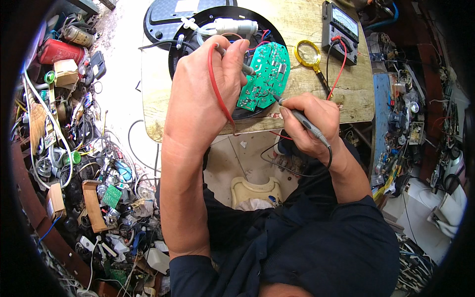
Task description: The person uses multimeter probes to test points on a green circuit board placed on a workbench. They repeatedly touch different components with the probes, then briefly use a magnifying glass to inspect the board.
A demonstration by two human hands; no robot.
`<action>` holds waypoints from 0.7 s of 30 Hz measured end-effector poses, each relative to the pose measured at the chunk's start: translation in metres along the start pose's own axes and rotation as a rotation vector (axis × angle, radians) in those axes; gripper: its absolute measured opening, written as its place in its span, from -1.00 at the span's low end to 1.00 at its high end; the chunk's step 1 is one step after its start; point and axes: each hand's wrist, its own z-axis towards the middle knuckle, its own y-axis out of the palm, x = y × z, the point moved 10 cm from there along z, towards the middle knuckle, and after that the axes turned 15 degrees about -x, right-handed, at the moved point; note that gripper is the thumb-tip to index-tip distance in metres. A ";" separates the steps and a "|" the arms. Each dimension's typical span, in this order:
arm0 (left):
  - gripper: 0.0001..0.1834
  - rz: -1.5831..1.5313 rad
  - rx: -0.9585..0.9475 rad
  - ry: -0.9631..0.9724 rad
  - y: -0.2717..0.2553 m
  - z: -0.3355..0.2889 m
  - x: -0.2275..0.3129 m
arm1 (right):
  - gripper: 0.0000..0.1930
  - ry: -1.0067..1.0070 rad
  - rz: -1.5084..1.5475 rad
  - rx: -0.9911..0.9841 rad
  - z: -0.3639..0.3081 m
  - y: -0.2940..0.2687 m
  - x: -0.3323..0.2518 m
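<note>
Workshop setting: 1 small wooden table (pixel 307 106) stands on a pale tiled floor (pixel 121 106), with dense heaps of cables, parts and scrap along both sides.

Left hand (pixel 208 84): fingers closed around 1 probe; its red lead (pixel 217 94) runs down across the back of the hand. The probe tip meets the upper left edge of the board.

Right hand (pixel 311 123): fingers pinched pen-style on 1 grey probe (pixel 304 123), tip touching the lower right edge of the board. 1 black lead (pixel 297 171) loops below the wrist.

Green circuit board (pixel 264 76): 1 unit, between both hands, lying tilted on 1 round black housing (pixel 198 34) on the table. 1 white pump-like part (pixel 230 25) with clear tubing sits at the top of the housing, just above the board.

1 yellow-rimmed magnifying glass (pixel 308 54) lies right of the board, apart from it. 1 black analogue multimeter (pixel 340 30) rests at the far right corner, with red and black leads plugged into its face. 1 dark oval cover (pixel 166 17) lies partly behind the housing.

Left scrap heap: 1 red cylinder (pixel 59 51), 1 second green board (pixel 112 196). 1 cream plastic stool (pixel 255 190) stands under the table.
</note>
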 end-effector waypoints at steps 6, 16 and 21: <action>-0.55 0.021 -0.007 -0.014 0.000 0.000 0.001 | -0.80 0.009 0.009 -0.005 0.000 -0.001 0.000; -0.57 0.032 -0.019 -0.007 0.002 0.000 0.001 | -0.81 0.017 0.028 -0.010 0.001 -0.001 0.001; -0.57 0.029 -0.023 0.001 0.002 0.000 0.002 | -0.83 0.019 0.026 -0.006 0.000 -0.001 0.001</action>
